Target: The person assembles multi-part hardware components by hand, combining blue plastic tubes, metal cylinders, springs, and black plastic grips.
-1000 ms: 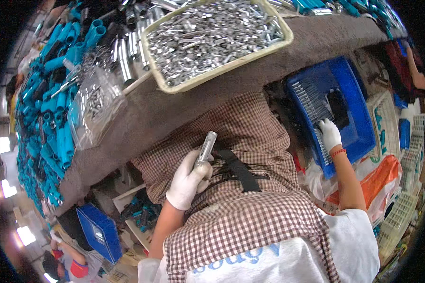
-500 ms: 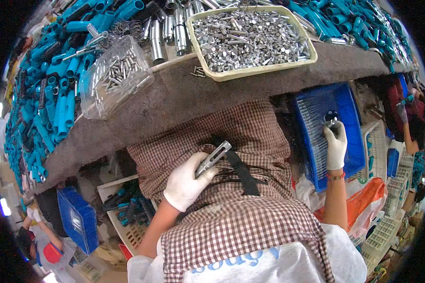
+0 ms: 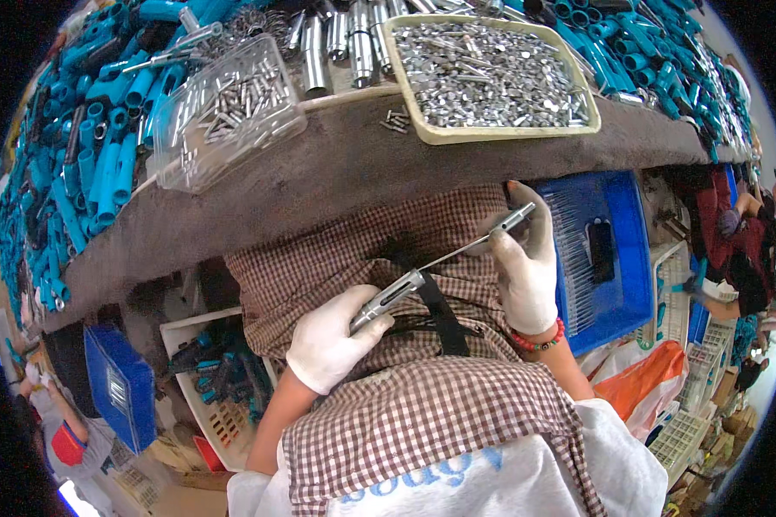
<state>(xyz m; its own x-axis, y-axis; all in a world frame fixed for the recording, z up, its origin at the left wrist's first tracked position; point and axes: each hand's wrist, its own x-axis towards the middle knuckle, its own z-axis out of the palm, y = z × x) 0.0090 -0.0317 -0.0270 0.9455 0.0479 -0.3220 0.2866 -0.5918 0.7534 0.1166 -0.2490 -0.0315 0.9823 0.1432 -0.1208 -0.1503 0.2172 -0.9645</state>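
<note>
My white-gloved left hand (image 3: 332, 336) is closed round a slotted silver metal tube (image 3: 388, 300), its open end tilted up to the right above my checked apron (image 3: 405, 370). Facing it, my gloved right hand (image 3: 530, 284) pinches a thin metal rod with a thicker cylindrical head (image 3: 516, 217). The rod's thin tip reaches the tube's mouth; whether it is inside I cannot tell. Just right of that hand is a blue bin (image 3: 631, 306) holding many thin metal rods (image 3: 575, 276) and a dark rectangular object (image 3: 599, 250).
On the brown-covered bench edge (image 3: 345, 142) stand a cream tray (image 3: 500, 134) of small metal parts and a clear box (image 3: 259, 133) of pins. Teal tubular parts (image 3: 103, 185) are heaped behind. A white crate (image 3: 224, 422) sits lower left. People are working at both sides.
My right hand has come out of the blue bin, leftward to the tube, with the headed rod in its fingers. My left hand keeps the tube, barely shifted. The view has turned slightly.
</note>
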